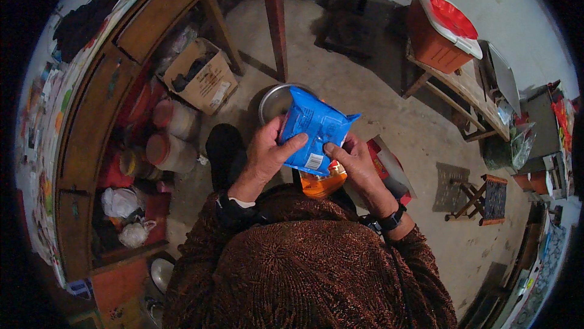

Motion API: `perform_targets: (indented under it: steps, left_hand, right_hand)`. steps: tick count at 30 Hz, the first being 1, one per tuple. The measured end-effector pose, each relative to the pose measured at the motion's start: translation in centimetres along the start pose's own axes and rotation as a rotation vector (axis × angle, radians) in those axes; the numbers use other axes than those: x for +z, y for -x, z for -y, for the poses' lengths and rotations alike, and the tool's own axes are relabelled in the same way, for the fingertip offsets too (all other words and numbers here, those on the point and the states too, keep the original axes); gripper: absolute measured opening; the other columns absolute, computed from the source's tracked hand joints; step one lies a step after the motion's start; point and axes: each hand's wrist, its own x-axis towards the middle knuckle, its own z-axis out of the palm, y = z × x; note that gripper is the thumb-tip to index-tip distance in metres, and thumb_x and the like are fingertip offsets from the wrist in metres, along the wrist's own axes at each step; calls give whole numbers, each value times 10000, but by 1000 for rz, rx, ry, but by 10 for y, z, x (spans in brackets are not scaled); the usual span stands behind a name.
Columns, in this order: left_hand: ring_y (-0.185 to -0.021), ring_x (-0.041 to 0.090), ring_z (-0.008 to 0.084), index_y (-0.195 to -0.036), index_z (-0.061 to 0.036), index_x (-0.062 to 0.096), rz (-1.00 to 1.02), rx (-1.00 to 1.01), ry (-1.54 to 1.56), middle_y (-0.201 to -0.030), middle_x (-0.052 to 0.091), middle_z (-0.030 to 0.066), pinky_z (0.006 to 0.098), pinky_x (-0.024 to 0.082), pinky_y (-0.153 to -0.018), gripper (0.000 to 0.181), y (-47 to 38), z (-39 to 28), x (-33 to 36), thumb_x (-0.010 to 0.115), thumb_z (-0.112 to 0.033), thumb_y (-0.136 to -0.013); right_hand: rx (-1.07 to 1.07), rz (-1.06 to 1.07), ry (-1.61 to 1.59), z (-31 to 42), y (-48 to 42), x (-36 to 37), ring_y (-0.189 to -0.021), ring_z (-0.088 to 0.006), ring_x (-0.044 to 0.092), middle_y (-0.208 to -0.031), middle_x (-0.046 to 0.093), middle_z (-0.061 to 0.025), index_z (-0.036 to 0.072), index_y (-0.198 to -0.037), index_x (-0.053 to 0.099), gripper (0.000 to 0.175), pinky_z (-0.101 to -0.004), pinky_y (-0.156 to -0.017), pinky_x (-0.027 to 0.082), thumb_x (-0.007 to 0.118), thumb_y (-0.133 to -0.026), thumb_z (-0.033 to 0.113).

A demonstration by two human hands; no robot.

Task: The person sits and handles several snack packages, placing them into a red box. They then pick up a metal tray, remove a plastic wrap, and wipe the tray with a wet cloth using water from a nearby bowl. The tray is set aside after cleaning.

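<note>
A blue plastic packet [319,128] with printed writing and a barcode is held in front of me, its back side up. My left hand [273,146] grips its left edge, thumb on top. On the right, my right hand [353,151] pinches the lower right part between thumb and fingers. Below the packet, an orange packet [321,185] shows near my lap; what supports it is hidden. A round metal basin [273,100] stands on the floor beyond my hands, partly covered by the blue packet.
On my left is a wooden desk [98,96], with lidded plastic jars [171,151] and a cardboard box [200,75] nearby. To the right are a red carton [390,167], a folding stool [483,199] and a wooden bench [470,96] bearing an orange-red tub [438,46].
</note>
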Motion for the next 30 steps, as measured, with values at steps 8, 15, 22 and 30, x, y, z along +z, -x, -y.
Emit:
perform_targets:
  steps: [8,15,22,30]
  left_hand:
    - [-1061,587,166,-1278,9,489,72,183,-119,-1140,628,110,338,476,-933,591,3,0,-4,757,-225,-806]
    - [-1142,580,234,-1118,-56,602,144,588,-319,-1164,635,106,389,424,-1003,375,-1,-17,-11,747,-107,-776]
    - [-1173,564,273,-983,-115,629,66,874,-735,-1167,641,62,502,325,-1068,258,12,-33,-17,742,-150,-754]
    - [-1184,543,265,-955,-171,633,-33,1063,-928,-1156,635,47,527,257,-1112,137,23,-34,-13,654,-141,-824]
  right_hand:
    - [-85,-13,92,6,11,-3,-1063,-176,579,-1153,624,-100,-8,-1226,543,489,-348,-962,447,734,-829,205]
    - [-598,141,511,24,3,-13,-1252,-274,482,-1323,516,-143,37,-1277,516,568,-388,-1054,376,692,-738,0]
    - [-548,-66,362,9,8,5,-1306,-272,435,-1404,445,-135,32,-1345,459,646,-372,-1075,356,672,-742,-59]
    - [97,81,-267,-4,21,-13,-1212,-236,528,-1259,578,-123,-17,-1379,418,540,-331,-1011,423,584,-937,244]
